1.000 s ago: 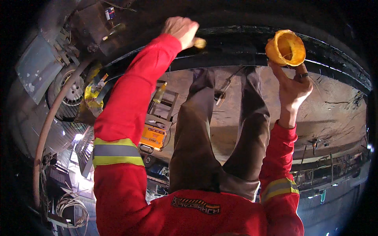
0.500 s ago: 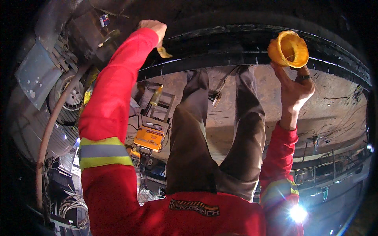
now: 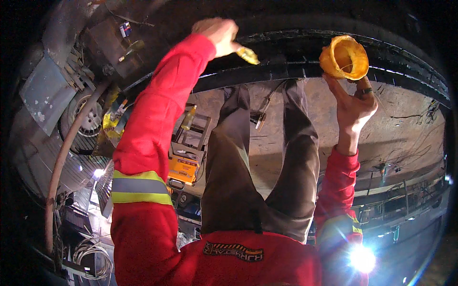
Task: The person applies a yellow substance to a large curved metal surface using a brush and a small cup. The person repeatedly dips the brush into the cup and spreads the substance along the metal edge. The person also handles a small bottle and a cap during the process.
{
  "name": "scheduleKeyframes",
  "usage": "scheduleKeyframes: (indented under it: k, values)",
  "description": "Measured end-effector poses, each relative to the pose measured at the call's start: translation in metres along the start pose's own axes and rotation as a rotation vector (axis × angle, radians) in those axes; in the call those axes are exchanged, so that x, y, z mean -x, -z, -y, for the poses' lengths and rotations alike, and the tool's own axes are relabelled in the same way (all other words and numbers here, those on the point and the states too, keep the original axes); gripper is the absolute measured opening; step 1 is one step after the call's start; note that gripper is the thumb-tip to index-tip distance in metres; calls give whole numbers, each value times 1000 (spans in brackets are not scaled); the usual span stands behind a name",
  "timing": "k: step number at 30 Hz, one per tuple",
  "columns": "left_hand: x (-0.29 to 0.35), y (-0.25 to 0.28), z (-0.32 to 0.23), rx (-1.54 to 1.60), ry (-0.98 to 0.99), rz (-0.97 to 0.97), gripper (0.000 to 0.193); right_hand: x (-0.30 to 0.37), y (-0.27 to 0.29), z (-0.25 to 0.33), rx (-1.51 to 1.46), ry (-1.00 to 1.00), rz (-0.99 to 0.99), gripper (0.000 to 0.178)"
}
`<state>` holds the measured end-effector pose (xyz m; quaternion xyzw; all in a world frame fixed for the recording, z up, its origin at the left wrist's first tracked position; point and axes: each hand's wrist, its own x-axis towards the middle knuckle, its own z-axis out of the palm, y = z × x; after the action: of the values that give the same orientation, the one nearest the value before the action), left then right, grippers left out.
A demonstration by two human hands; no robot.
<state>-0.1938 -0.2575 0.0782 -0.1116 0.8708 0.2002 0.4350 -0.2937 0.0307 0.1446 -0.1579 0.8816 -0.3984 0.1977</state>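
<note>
My left hand (image 3: pixel 220 35) is up at the far side, fingers closed round what looks like a paintbrush (image 3: pixel 248 55). Only its flat yellow tip shows, pointing right; the handle is hidden in the fist. To the right, my right hand (image 3: pixel 355 107) holds up a rounded cup (image 3: pixel 327 59), gripped low between thumb and fingers. The cup is coated in yellow-orange, its open mouth tilted toward me, and a thin strand shows at its rim. A clear gap separates the yellow tip from the cup. Beyond both hands runs a long dark beam (image 3: pixel 281 72).
An orange machine with a handle (image 3: pixel 183 169) stands beside a metal frame (image 3: pixel 194 136) and a yellowish bottle (image 3: pixel 189 117). Farther left are a wheel (image 3: pixel 90 117), a thick brown hose (image 3: pixel 64 148) and coiled cable (image 3: pixel 95 274). A bright lamp (image 3: pixel 362 260) shines at lower right.
My left hand has swung right and slightly farther away with the paintbrush, closer to the cup. My right hand and the cup have shifted slightly left.
</note>
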Motion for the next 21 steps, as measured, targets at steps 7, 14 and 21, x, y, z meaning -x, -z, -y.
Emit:
scheduleKeyframes:
  k: [7,14,21]
  values:
    - [32,-8,58,-333,129,118,31,2,-4,-11,-49,-31,-23,51]
    - [-7,-13,-39,-190,-71,-154,24,-1,-6,-3,-105,-57,-6,52]
    - [-3,-6,-2,-194,39,26,29,-5,6,-14,-7,-36,-3,54]
